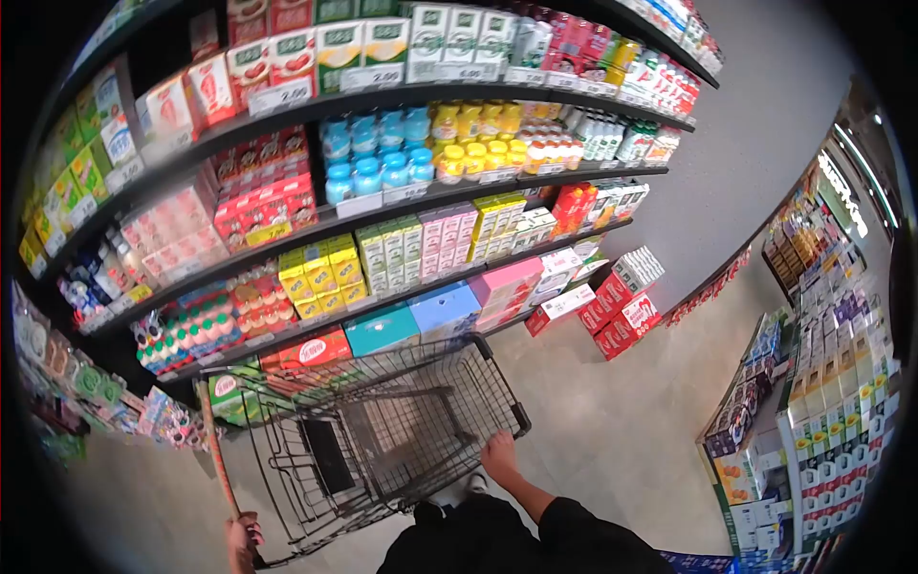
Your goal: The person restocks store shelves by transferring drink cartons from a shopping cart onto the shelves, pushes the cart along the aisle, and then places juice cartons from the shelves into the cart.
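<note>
A dark wire shopping cart (382, 512) stands sideways in front of me, its handle end to the left. No goods are visible in its basket. My left hand (246, 538) is closed around the near end of the cart's orange-brown handle bar (218, 450). At the opposite end, my right hand (499, 457) is closed on the rim by the black corner bumper (520, 419). Behind the cart, a blue carton (445, 313) and a teal carton (382, 332) sit at the bottom of the drinks shelving.
Dark shelves (392, 209) hold blue bottles (378, 158), yellow bottles (478, 143) and boxed drinks. Red cartons (622, 320) are stacked on the floor (602, 440) at the shelf's end. A display of stacked packages (832, 421) borders the right side. My shoe shows below the cart.
</note>
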### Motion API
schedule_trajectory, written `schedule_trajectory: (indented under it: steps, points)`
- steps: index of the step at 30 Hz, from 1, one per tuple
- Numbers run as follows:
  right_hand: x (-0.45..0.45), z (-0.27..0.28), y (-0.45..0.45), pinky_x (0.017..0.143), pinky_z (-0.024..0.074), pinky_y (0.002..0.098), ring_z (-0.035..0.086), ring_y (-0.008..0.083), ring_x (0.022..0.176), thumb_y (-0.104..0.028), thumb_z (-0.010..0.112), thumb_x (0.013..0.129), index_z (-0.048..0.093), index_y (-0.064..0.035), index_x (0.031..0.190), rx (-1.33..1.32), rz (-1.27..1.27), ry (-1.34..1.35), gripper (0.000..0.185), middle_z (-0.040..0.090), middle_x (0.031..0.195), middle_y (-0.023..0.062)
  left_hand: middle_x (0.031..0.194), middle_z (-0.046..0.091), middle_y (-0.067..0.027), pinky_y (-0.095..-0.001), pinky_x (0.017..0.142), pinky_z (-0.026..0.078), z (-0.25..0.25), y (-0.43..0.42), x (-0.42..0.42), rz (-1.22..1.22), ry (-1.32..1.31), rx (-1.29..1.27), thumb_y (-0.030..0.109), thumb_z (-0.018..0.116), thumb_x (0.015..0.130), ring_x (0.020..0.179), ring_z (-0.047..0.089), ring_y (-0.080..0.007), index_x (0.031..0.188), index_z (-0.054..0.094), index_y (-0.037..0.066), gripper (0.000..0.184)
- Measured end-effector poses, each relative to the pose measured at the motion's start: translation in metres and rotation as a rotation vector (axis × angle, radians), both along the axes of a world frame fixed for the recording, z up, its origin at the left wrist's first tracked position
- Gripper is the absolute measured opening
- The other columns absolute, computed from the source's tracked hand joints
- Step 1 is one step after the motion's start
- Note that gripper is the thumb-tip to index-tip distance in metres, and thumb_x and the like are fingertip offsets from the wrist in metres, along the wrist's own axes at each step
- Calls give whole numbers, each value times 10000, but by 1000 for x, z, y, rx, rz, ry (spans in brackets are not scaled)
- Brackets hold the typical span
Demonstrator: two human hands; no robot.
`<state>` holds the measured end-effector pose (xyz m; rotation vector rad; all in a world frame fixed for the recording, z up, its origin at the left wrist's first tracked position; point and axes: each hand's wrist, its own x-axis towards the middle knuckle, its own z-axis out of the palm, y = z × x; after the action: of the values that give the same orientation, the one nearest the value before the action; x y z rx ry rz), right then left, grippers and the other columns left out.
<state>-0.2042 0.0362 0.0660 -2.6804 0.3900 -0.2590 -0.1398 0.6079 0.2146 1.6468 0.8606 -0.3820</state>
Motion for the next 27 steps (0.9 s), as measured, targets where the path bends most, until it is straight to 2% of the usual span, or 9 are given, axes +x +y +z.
schedule_trajectory:
  steps: [1,3,7,9,10,12,16,20,27]
  points:
    - [-6,0,-4,943,341,476,495,361,1015,-170,551,767,605,40,823,5,-11,-23,224,583,946,207,558,504,-81,-317,317,394,-4,-4,-2,-14,-1,8,105,553,687,342,455,-193,829,585,-31,199]
    - [-23,-1,-8,1036,243,517,373,409,1192,-180,539,803,524,84,1037,82,-151,-109,354,469,1195,253,551,497,-87,-325,339,409,-9,-13,-2,-51,7,52,121,528,673,360,470,-201,813,585,-10,200]
    - [-55,11,-19,1034,206,573,232,423,1305,-249,552,833,444,70,1192,110,-256,-95,492,308,1370,263,538,484,-94,-336,319,389,-17,-40,0,-23,-29,126,72,543,644,344,458,-204,715,549,-15,112]
    - [-67,19,-29,1041,150,598,117,432,1347,-378,529,851,381,43,1284,305,-393,8,622,210,1431,251,532,477,-95,-341,312,378,-24,-54,7,-10,-36,134,48,544,634,340,450,-203,685,530,-17,84]
    - [-71,19,-38,1041,150,598,117,432,1347,-378,529,851,381,43,1284,313,-395,8,622,210,1431,251,525,464,-90,-338,307,366,-25,-66,6,1,-60,178,28,534,632,342,439,-196,667,507,-15,61]
    - [-82,19,-57,1041,121,609,91,425,1353,-526,479,843,359,13,1324,245,-273,123,732,216,1426,243,517,451,-85,-335,301,353,-30,-81,1,9,-67,240,8,523,631,344,428,-189,648,484,-12,48]
    - [-91,13,-112,1037,121,614,86,432,1351,-617,474,808,371,-32,1332,249,-173,187,792,214,1436,227,496,455,-86,-333,292,372,-29,-125,0,0,-106,411,27,509,660,339,451,-194,634,446,-27,87]
    - [-88,23,-165,1052,113,596,-16,406,1364,-751,469,715,377,-96,1351,317,-82,393,917,179,1465,184,502,467,-89,-324,304,377,-24,-171,-3,-60,-153,437,36,492,670,346,462,-192,630,459,-23,79]
    - [-69,38,-243,1045,122,620,-90,352,1377,-792,437,687,352,-138,1379,366,-85,606,956,124,1495,128,555,513,-110,-334,332,416,-4,-255,4,-111,-32,341,62,514,680,385,502,-203,692,510,-43,106]
